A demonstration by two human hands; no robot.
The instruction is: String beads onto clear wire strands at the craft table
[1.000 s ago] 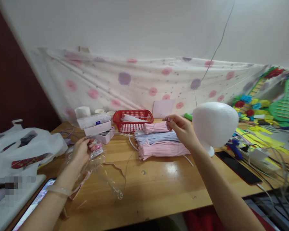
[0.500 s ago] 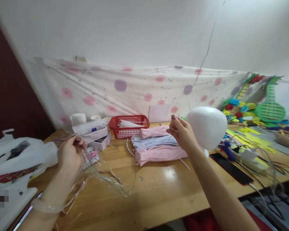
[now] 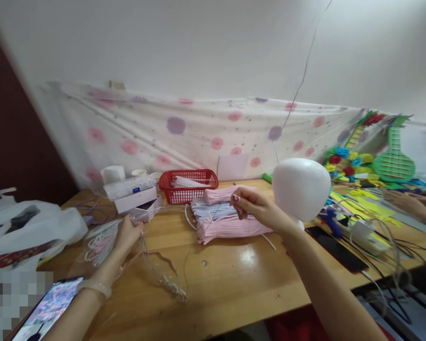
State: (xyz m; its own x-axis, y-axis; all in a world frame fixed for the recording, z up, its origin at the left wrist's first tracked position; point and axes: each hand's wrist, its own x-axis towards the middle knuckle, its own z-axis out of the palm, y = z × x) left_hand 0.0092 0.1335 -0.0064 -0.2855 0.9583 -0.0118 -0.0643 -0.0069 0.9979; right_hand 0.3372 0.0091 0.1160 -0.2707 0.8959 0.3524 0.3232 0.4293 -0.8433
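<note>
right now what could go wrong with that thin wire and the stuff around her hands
The thin wire pinched in the right hand trails across the pink strip bundle and might snag or drag strips. The left hand presses a clear plastic bag whose loose end lies near the table edge and could slide off.

Left hand low, forearm reaching forward from lower left, pale bangle at wrist, fingers curled down and partly hidden. Right hand raised mid-frame, forearm stretched diagonally from lower right, wrist bent, thumb and forefinger pinched together, other fingers folded beneath, nails dark.
</note>
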